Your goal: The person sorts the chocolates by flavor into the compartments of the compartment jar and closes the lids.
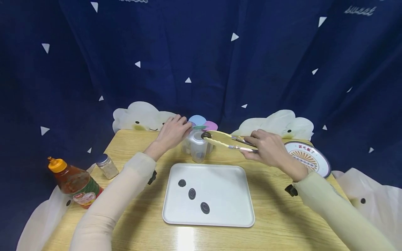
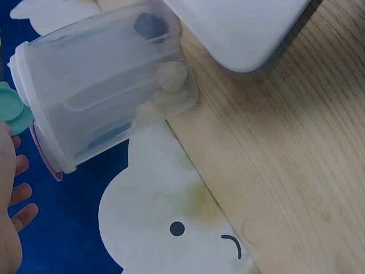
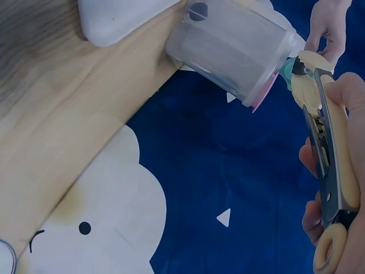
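Seen from the head camera: the right hand (image 1: 267, 148) squeezes cream tongs (image 1: 224, 141) narrow, w/ a dark round piece (image 1: 206, 135) pinched at the tips, just above the clear plastic container (image 1: 198, 146) at the back of the wooden surface (image 1: 276, 216). The left hand (image 1: 172, 132) grips a teal lid flap (image 1: 199, 127) – likely keeping the opening clear. Near the person sits a white tray (image 1: 232, 195) w/ three dark pieces (image 1: 192, 194), well apart from the container.
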`<state>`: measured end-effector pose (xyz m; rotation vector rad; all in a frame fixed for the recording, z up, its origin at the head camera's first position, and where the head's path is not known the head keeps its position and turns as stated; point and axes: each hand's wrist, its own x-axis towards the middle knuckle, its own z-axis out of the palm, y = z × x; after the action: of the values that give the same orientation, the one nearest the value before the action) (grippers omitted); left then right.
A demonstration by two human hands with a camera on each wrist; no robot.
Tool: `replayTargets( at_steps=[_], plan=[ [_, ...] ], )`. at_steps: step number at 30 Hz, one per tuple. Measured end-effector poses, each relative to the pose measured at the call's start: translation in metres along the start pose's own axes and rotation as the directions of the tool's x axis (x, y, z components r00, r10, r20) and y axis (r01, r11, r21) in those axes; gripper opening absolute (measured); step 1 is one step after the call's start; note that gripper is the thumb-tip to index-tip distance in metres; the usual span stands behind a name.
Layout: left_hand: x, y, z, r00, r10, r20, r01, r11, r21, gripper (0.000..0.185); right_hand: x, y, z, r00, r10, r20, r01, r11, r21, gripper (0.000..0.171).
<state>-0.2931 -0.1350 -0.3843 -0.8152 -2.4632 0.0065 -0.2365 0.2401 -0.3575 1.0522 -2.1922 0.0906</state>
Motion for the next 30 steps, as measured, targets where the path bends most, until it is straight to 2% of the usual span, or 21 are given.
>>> replayTargets(
  at_steps=[14, 24, 30],
  plan=[
    [-0.001, 0.000, 0.002, 0.999, 0.012, -0.031, -0.011, 1.000, 0.022, 0.018, 0.017, -0.001, 0.012, 0.997, 0.032, 0.067, -0.033, 0.999, 0.007, 0.043],
    [-0.001, -0.001, 0.001, 1.000, -0.002, -0.001, 0.002, 1.000, 0.011, 0.018, 0.023, -0.003, 0.012, 0.993, 0.055, 0.104, -0.056, 0.998, 0.007, 0.046],
    [0.000, -0.001, 0.001, 1.000, -0.001, 0.005, 0.001, 1.000, 0.011, 0.019, 0.020, -0.003, 0.009, 0.993, 0.056, 0.100, -0.058, 0.998, 0.012, 0.046]
  ],
)
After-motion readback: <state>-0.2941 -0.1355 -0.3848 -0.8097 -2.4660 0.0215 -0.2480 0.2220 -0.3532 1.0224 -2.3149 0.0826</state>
